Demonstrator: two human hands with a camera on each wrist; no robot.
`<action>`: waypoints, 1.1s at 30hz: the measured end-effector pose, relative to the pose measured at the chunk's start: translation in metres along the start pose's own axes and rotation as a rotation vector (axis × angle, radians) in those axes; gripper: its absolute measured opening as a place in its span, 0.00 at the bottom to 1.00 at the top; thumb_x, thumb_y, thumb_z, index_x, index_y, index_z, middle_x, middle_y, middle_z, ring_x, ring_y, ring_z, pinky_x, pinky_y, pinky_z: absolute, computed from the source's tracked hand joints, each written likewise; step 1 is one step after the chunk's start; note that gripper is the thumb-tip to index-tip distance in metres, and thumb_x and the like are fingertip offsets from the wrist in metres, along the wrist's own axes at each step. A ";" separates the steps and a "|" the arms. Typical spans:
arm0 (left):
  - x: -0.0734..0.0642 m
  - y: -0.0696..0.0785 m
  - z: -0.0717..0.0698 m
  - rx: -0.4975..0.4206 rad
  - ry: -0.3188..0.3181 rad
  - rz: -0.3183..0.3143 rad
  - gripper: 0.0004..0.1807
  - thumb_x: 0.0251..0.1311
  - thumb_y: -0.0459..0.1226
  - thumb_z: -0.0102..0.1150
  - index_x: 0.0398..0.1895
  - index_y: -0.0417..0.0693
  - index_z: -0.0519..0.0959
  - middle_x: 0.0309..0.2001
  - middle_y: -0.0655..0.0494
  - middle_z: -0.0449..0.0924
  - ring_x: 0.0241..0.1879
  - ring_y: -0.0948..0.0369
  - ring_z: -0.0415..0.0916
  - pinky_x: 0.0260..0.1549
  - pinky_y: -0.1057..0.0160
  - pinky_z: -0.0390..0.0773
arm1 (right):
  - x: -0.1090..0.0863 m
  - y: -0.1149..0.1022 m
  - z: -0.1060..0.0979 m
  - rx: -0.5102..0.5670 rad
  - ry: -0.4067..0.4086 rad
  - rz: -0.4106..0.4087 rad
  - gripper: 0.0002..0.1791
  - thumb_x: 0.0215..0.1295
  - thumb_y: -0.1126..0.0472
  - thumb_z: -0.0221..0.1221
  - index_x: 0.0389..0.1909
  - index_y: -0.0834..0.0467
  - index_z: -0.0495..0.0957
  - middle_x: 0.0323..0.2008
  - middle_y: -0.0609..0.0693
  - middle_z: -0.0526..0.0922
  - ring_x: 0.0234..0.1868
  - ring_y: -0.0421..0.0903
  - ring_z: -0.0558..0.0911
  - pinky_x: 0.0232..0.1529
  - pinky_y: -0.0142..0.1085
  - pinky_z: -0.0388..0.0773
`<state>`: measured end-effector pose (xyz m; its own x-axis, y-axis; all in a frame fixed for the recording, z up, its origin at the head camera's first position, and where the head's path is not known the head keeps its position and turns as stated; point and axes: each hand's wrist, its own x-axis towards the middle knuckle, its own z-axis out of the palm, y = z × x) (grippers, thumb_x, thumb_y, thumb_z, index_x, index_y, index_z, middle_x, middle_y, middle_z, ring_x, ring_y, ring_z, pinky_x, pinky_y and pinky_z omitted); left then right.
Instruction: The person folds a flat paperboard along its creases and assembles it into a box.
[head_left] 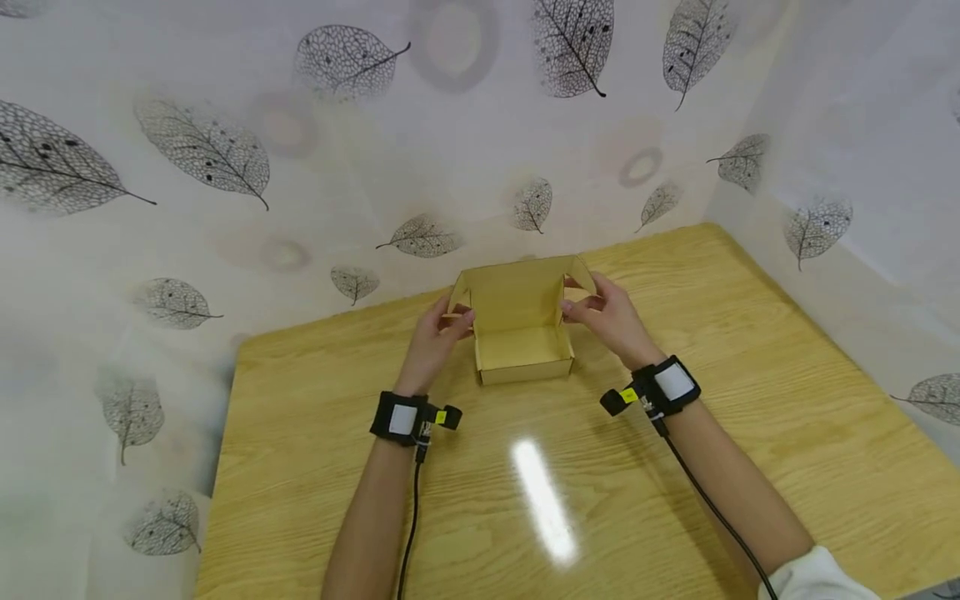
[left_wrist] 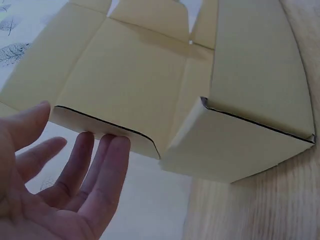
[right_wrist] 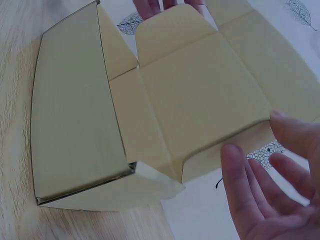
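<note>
A small tan cardboard box (head_left: 523, 372) stands on the table with its lid (head_left: 517, 292) raised at the back. Side flaps fold forward from the lid's two ends. At the left end, my left hand (head_left: 435, 342) touches the left flap (left_wrist: 105, 129) from outside with extended fingertips, its thumb apart near the lid. Opposite it, my right hand (head_left: 613, 321) has its index fingertip against the right flap (right_wrist: 215, 154) and its thumb at the lid's edge. The other right fingers are loosely bent, clear of the cardboard. Inside the box, only the bare bottom shows.
The wood-grain table (head_left: 315, 467) meets a pale leaf-printed wall covering (head_left: 450, 167) just behind the box. Each wrist wears a black strap with a small camera, and black cables (head_left: 712, 508) run back along both forearms. A bright light reflection lies on the tabletop.
</note>
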<state>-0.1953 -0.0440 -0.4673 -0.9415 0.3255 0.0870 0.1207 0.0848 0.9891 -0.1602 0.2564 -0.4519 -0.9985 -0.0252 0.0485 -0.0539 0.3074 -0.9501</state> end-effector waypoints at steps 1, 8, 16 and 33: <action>0.001 -0.001 0.000 0.007 -0.007 0.001 0.25 0.77 0.36 0.57 0.74 0.41 0.71 0.59 0.36 0.76 0.56 0.44 0.80 0.62 0.40 0.82 | 0.001 0.001 0.000 -0.020 -0.017 -0.003 0.27 0.77 0.56 0.62 0.73 0.57 0.72 0.67 0.62 0.77 0.46 0.44 0.89 0.57 0.37 0.86; 0.005 -0.021 0.000 0.202 -0.051 0.049 0.26 0.72 0.32 0.63 0.72 0.51 0.75 0.68 0.44 0.73 0.65 0.44 0.77 0.65 0.42 0.79 | -0.002 0.016 0.001 -0.295 -0.003 -0.163 0.27 0.73 0.68 0.63 0.71 0.54 0.75 0.69 0.57 0.79 0.61 0.60 0.84 0.62 0.55 0.83; -0.007 -0.008 -0.012 0.409 -0.297 0.138 0.47 0.64 0.28 0.70 0.84 0.54 0.59 0.85 0.48 0.51 0.83 0.44 0.51 0.77 0.36 0.63 | -0.026 0.023 0.002 -0.542 0.071 -0.489 0.32 0.69 0.73 0.63 0.74 0.58 0.73 0.73 0.59 0.76 0.70 0.61 0.78 0.66 0.57 0.79; -0.015 -0.011 0.025 0.802 -0.305 -0.011 0.38 0.76 0.31 0.53 0.85 0.49 0.52 0.84 0.42 0.53 0.79 0.45 0.62 0.71 0.45 0.74 | -0.034 0.038 0.014 -0.653 0.000 -0.346 0.32 0.64 0.82 0.58 0.70 0.65 0.75 0.69 0.66 0.78 0.63 0.63 0.84 0.41 0.40 0.87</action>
<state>-0.1748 -0.0264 -0.4823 -0.8324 0.5496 -0.0717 0.4059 0.6925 0.5964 -0.1281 0.2554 -0.4937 -0.9234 -0.2231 0.3123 -0.3601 0.7853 -0.5037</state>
